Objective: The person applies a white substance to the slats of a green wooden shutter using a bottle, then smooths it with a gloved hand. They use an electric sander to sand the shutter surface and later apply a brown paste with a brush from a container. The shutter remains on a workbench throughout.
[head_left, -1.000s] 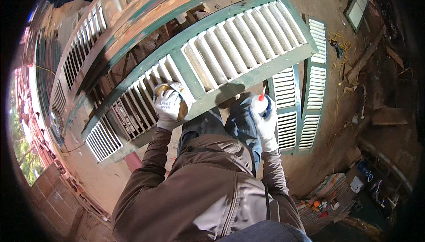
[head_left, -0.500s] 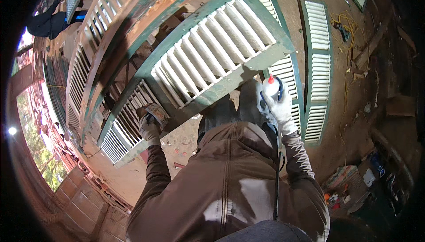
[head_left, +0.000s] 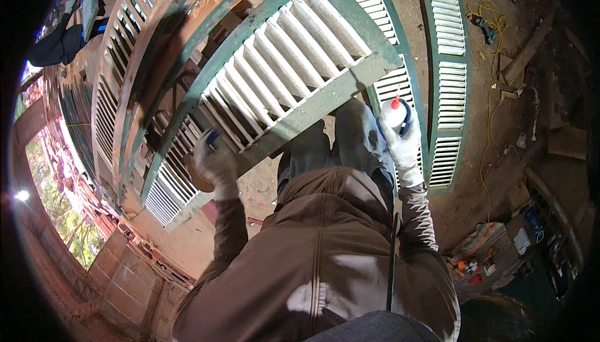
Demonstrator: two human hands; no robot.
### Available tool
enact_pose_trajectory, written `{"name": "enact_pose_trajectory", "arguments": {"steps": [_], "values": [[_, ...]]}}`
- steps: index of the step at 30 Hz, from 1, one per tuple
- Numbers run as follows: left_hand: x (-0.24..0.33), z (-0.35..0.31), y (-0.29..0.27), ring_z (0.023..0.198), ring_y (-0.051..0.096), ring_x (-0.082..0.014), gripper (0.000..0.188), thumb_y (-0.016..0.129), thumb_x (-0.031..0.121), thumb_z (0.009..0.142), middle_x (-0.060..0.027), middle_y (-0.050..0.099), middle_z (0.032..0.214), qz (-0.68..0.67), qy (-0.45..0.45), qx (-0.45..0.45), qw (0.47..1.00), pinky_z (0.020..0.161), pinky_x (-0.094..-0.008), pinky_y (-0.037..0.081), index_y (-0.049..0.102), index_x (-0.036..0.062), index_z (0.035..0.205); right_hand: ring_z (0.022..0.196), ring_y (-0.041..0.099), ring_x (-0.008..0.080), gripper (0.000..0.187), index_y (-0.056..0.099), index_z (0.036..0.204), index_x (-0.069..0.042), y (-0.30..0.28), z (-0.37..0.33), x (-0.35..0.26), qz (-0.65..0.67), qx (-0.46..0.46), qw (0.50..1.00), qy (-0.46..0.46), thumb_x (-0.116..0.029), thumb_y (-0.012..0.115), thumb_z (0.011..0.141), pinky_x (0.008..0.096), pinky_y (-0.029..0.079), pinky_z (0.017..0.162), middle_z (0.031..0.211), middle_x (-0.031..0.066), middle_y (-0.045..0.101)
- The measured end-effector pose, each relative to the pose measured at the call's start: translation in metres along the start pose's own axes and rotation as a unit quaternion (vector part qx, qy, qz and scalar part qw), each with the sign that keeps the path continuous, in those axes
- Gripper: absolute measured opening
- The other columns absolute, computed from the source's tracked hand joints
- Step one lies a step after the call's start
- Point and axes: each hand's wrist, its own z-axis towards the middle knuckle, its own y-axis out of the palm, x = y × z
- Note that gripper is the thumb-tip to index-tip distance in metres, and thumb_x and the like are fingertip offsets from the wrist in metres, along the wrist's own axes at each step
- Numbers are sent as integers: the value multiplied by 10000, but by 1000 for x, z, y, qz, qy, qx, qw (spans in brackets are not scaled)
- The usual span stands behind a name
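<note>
A louvred shutter point(head_left: 328, 99) with a green frame and whitish slats lies slantwise in front of me. My left hand point(head_left: 215, 159), in a white glove, is at its near edge, toward the lower left. It is closed around a rounded brown object point(head_left: 199, 178), mostly hidden behind the glove, whose kind I cannot make out. My right hand point(head_left: 405, 148), also gloved, is wrapped round a white squeeze bottle point(head_left: 394, 117) with a red nozzle tip. The bottle stays upright beside the shutter's right end, above other slats.
Two more green-framed shutters point(head_left: 372, 1) point(head_left: 449, 57) lie to the right. Brown wooden louvred frames point(head_left: 134, 73) are stacked at left, with another person point(head_left: 59, 42) beyond. A yellow cord point(head_left: 494, 20) coils by a power tool at far right. Assorted items point(head_left: 472, 267) lie lower right.
My left hand has turned, so its glove now covers most of the brown object. My right hand keeps the bottle, now slightly farther right in view. The shutter appears shifted left and up.
</note>
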Motion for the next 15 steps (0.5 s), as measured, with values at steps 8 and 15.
{"name": "enact_pose_trajectory", "arguments": {"steps": [8,15], "values": [[226,42,222,970,690,-153,109,759,239,795,51,743,993,-113,379,-93,914,943,-389,518,758,221,902,1085,618,195,628,524,1383,-14,-35,-16,3,17,33,997,67,-118,831,845,336,512,948,1237,115,628],[254,8,238,1355,506,-277,539,554,433,983,-137,578,1443,96,435,-162,880,1171,-595,279,614,66,1373,1134,592,200,635,519,1400,-14,-51,-39,31,67,88,989,98,-92,823,848,344,487,990,1273,116,606]]}}
